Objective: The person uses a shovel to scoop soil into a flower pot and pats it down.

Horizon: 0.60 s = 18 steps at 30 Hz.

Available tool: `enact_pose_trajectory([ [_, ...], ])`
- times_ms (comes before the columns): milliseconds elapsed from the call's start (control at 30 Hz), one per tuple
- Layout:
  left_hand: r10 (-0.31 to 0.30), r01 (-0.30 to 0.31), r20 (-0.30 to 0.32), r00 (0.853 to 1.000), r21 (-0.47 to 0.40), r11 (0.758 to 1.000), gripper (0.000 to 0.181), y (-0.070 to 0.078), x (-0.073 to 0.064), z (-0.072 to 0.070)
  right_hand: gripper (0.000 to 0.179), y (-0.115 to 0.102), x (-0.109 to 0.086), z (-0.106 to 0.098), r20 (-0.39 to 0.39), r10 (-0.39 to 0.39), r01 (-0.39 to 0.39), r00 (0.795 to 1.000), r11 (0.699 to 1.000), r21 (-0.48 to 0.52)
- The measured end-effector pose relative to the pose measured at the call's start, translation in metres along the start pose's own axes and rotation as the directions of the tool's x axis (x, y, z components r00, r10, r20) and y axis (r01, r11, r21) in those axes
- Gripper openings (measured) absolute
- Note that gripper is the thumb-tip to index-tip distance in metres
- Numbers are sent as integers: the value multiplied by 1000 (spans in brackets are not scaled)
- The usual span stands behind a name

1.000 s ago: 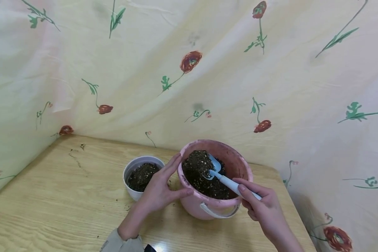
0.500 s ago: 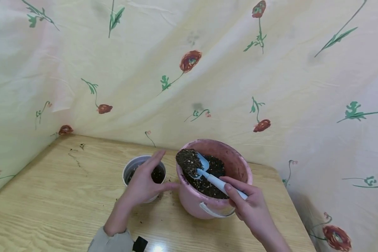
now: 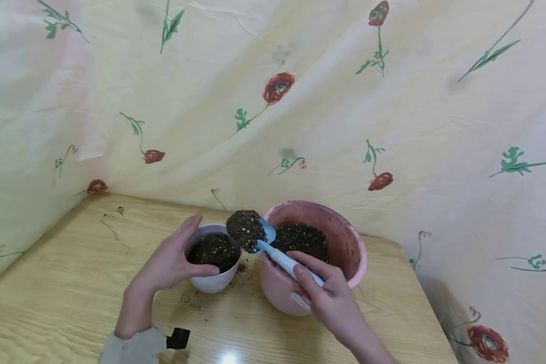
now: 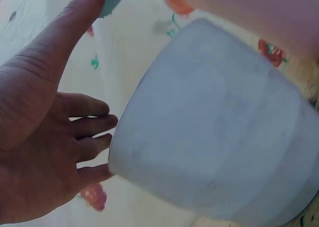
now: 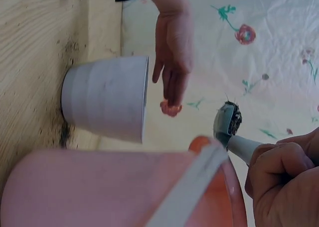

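Observation:
My right hand [image 3: 327,293] grips the pale handle of a blue garden trowel [image 3: 268,231]. Dark potting soil [image 3: 245,227] is heaped on its blade, held level above the gap between two pots and overlapping the white pot's right rim in the head view. That small white flowerpot [image 3: 215,284] stands on the table with soil inside. At its left side is my left hand [image 3: 168,260], thumb and fingers spread apart near the rim; in the right wrist view the fingers [image 5: 174,85] hang straight beside the pot's mouth. To the right stands a pink bucket [image 3: 282,293], partly filled with soil.
The light wooden table [image 3: 73,283] carries scattered soil crumbs around the white pot and at its back left. A flower-printed cloth [image 3: 200,101] hangs behind and along both sides. The bucket's white handle [image 5: 189,187] hangs at its front.
My right hand has carried the loaded trowel left, from inside the bucket to beside the white pot. My left hand has moved from the bucket's rim to the white pot's left side.

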State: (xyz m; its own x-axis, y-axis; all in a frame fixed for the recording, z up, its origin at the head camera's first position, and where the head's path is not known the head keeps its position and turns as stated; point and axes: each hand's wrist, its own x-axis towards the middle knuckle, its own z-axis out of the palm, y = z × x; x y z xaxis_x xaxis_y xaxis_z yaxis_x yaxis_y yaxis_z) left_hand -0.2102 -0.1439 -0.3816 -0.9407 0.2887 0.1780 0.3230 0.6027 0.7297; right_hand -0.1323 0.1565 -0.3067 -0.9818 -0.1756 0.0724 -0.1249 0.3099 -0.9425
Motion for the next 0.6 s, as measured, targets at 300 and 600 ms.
enact_pose_trajectory([
  [300, -56, 55, 78, 995, 14, 998, 129, -14, -7, -11, 37, -8, 3, 28, 137, 84, -93, 987, 993, 66],
  [600, -70, 71, 100, 993, -10, 997, 130, -18, -10, -14, 42, 0, 2, 61, 210, 174, -209, 962, 965, 158],
])
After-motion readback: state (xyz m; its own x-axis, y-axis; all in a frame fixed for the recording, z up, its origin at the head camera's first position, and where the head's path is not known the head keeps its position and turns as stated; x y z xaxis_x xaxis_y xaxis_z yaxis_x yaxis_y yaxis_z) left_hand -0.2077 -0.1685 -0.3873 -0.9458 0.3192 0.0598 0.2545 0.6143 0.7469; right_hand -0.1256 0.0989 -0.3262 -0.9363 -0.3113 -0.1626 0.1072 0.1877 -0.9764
